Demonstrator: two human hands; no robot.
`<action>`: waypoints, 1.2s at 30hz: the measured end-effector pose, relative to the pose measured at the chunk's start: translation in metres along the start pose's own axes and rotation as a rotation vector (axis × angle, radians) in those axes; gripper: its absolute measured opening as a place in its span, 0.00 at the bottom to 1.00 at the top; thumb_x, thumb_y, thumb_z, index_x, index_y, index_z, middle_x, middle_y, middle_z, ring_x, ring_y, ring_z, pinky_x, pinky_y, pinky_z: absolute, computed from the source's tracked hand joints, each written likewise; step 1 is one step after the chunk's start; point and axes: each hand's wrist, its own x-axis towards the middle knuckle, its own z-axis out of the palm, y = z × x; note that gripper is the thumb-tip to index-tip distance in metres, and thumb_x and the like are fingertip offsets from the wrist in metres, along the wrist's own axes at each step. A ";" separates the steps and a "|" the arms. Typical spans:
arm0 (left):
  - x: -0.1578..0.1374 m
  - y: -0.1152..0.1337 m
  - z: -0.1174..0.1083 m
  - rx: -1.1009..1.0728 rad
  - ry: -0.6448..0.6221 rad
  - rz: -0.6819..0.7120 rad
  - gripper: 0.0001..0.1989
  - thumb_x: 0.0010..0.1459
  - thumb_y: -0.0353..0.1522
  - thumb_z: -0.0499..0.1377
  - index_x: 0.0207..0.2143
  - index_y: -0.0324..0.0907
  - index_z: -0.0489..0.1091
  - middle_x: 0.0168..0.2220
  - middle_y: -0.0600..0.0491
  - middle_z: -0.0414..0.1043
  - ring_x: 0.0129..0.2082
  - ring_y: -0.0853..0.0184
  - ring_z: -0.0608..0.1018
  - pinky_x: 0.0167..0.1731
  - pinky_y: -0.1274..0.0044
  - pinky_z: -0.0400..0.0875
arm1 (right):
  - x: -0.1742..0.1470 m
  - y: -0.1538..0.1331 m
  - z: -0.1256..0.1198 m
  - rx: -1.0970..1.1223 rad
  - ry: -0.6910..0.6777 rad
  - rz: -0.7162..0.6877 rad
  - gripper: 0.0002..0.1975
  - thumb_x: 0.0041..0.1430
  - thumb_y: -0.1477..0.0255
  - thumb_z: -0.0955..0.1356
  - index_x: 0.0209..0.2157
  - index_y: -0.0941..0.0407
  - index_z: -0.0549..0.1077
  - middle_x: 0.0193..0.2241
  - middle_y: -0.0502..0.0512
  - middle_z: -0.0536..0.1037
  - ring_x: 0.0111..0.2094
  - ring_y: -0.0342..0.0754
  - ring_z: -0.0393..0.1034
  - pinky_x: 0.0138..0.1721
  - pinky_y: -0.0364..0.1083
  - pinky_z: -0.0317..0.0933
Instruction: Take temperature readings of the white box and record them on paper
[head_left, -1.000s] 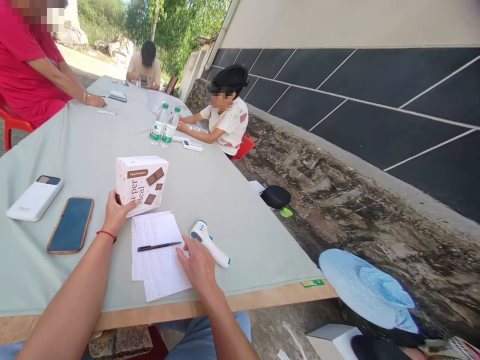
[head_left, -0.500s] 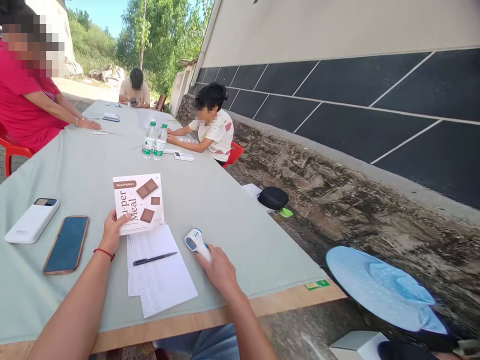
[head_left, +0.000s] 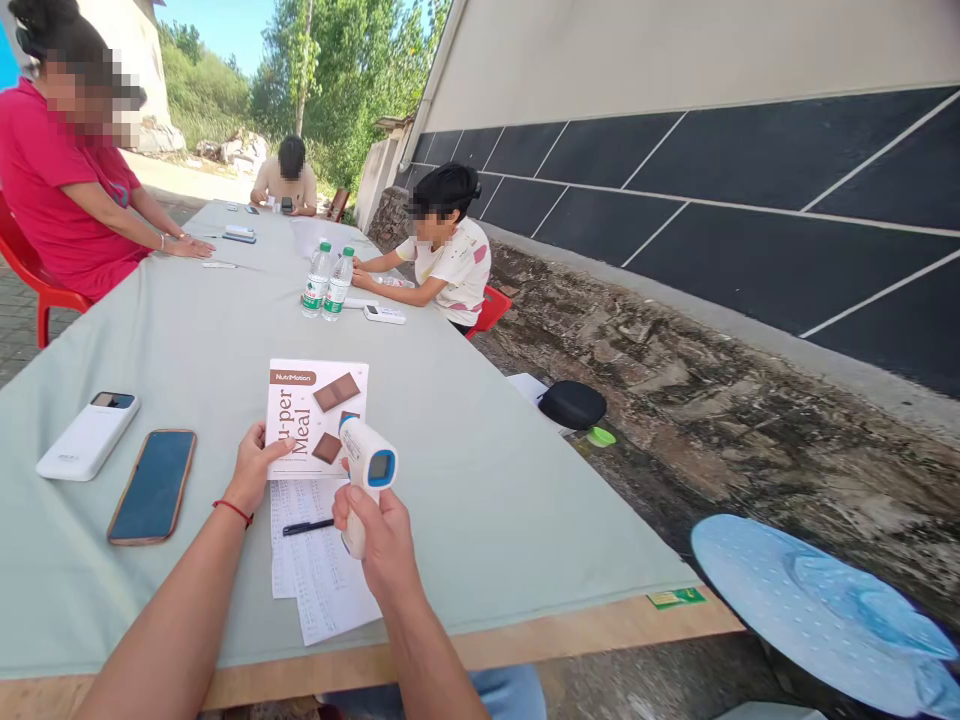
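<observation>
My left hand grips the left edge of a white "NutriMotion" meal packet with chocolate pieces printed on it, held upright above the table. In my right hand is a white and blue infrared thermometer, fingers wrapped round its handle. Its front end points at the packet and covers part of the print; its small screen faces me. Whether it touches the packet I cannot tell. Beneath both hands lie sheets of paper with handwriting, and a black pen rests on them, partly hidden by my right hand.
A white power bank and a phone lie at the left on the cloth-covered table. Two water bottles stand further back. Three people sit around the table. A blue hat is beyond the right corner.
My right hand has lifted the thermometer off the table area, turned it upright and brought it left to the packet. The whole view has shifted slightly.
</observation>
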 end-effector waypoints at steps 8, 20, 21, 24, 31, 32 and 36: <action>-0.002 -0.004 0.001 0.052 -0.025 -0.003 0.30 0.35 0.40 0.73 0.41 0.38 0.69 0.39 0.48 0.76 0.38 0.58 0.77 0.37 0.71 0.70 | 0.030 -0.014 0.013 -0.014 0.040 0.014 0.18 0.51 0.56 0.70 0.23 0.55 0.65 0.18 0.45 0.65 0.23 0.42 0.56 0.26 0.43 0.52; -0.004 0.002 0.003 0.056 -0.048 -0.005 0.32 0.33 0.40 0.73 0.41 0.38 0.69 0.39 0.48 0.76 0.39 0.58 0.77 0.37 0.70 0.70 | 0.033 -0.008 0.012 -0.108 0.079 0.036 0.16 0.52 0.57 0.69 0.32 0.56 0.72 0.17 0.45 0.66 0.23 0.44 0.57 0.27 0.44 0.53; -0.004 0.002 0.003 0.057 -0.045 -0.003 0.32 0.33 0.40 0.73 0.41 0.38 0.69 0.39 0.48 0.76 0.39 0.58 0.77 0.38 0.70 0.70 | 0.033 -0.008 0.012 -0.110 0.079 0.034 0.16 0.52 0.56 0.69 0.32 0.56 0.72 0.17 0.45 0.66 0.23 0.43 0.57 0.27 0.44 0.53; -0.004 0.002 0.003 0.058 -0.041 0.002 0.32 0.33 0.40 0.73 0.41 0.38 0.69 0.39 0.47 0.76 0.39 0.57 0.77 0.38 0.69 0.70 | 0.032 -0.009 0.013 -0.125 0.079 0.026 0.17 0.52 0.56 0.69 0.32 0.56 0.71 0.17 0.45 0.66 0.22 0.43 0.57 0.26 0.44 0.53; -0.005 0.003 0.003 0.049 -0.041 0.012 0.30 0.32 0.39 0.73 0.40 0.39 0.70 0.38 0.48 0.77 0.39 0.56 0.77 0.38 0.69 0.70 | 0.029 -0.013 0.014 -0.096 0.080 0.046 0.16 0.51 0.56 0.70 0.27 0.55 0.68 0.18 0.45 0.66 0.23 0.43 0.57 0.27 0.44 0.53; -0.005 0.003 0.003 0.052 -0.040 0.014 0.30 0.33 0.39 0.73 0.40 0.39 0.70 0.38 0.48 0.77 0.39 0.56 0.77 0.38 0.69 0.70 | 0.028 -0.014 0.014 -0.090 0.078 0.047 0.16 0.51 0.56 0.70 0.26 0.55 0.67 0.18 0.45 0.66 0.23 0.43 0.57 0.27 0.44 0.53; -0.004 0.000 0.002 0.076 -0.048 0.021 0.31 0.34 0.40 0.73 0.41 0.39 0.69 0.39 0.48 0.76 0.40 0.56 0.77 0.39 0.68 0.70 | 0.020 -0.016 0.014 -0.080 0.064 0.031 0.16 0.52 0.57 0.69 0.24 0.54 0.66 0.18 0.45 0.65 0.23 0.42 0.56 0.27 0.43 0.53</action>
